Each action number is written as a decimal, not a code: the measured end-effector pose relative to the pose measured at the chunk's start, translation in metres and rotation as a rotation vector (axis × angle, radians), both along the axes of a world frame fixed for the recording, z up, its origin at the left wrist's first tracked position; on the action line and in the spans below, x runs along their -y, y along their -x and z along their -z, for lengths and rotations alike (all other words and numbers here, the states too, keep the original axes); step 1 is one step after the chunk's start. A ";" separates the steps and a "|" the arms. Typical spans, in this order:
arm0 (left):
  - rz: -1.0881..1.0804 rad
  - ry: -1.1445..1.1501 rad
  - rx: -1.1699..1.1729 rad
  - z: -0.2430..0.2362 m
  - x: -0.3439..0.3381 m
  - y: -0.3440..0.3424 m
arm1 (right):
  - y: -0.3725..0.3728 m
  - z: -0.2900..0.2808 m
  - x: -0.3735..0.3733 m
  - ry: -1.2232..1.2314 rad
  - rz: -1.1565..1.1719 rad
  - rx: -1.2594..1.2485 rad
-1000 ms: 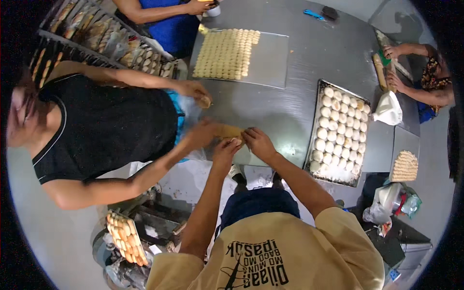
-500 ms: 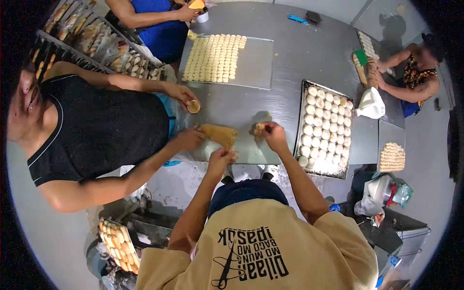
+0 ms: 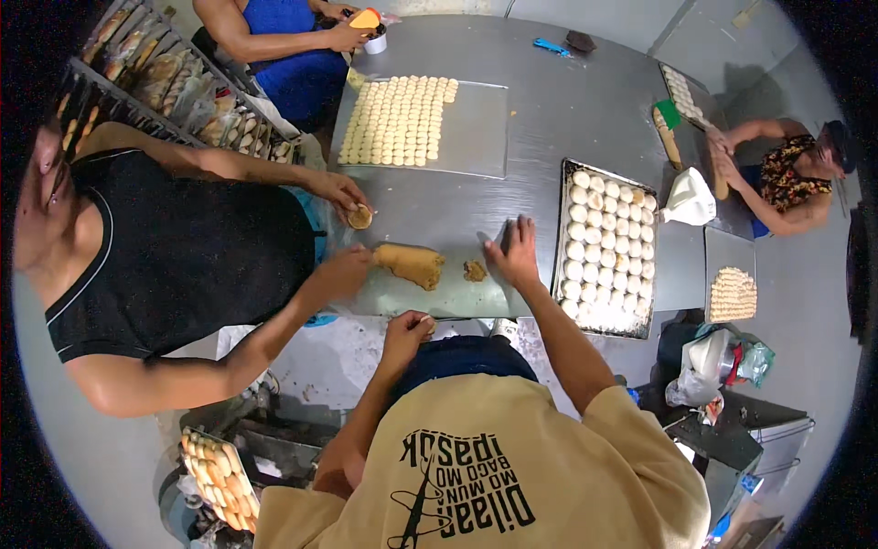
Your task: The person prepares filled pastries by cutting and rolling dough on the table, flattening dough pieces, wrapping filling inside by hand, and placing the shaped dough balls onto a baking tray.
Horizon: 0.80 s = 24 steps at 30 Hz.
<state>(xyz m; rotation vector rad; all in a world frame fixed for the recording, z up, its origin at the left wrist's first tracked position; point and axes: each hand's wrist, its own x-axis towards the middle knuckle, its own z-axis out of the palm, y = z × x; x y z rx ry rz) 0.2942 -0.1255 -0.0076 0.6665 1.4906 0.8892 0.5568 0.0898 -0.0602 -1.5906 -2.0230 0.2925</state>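
Observation:
My right hand (image 3: 515,253) rests on the grey table (image 3: 494,197) with its fingers apart and nothing in them. Just left of it lies a small crumbly brown lump (image 3: 475,271). My left hand (image 3: 405,337) is curled closed at the table's near edge; what it holds, if anything, I cannot make out. Beyond it sits a large tan-brown slab of soft filling (image 3: 409,264) with a ragged edge. A co-worker at the left reaches one blurred hand (image 3: 346,270) to the slab's left end. That person's other hand (image 3: 342,195) holds a small round dough piece (image 3: 360,217).
Right of my hand stands a dark-rimmed tray (image 3: 560,247) of round pale buns. Farther back is a metal sheet (image 3: 476,128) with small dough pieces. A white scoop-shaped container (image 3: 690,199) stands beyond the buns. Two other people work at the far left and far right.
My right hand has let go of the brown lump and opened flat on the table. My left hand has drawn back from the slab toward my body.

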 end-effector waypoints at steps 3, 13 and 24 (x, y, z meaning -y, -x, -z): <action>-0.044 -0.011 0.018 -0.005 0.002 0.004 | 0.021 -0.004 0.041 0.143 -0.333 -0.097; 0.041 -0.015 -0.036 -0.003 -0.023 -0.010 | 0.001 0.025 0.053 0.250 -0.521 -0.615; 0.031 0.049 -0.083 -0.013 -0.024 -0.026 | -0.043 -0.070 0.021 0.949 0.206 -1.824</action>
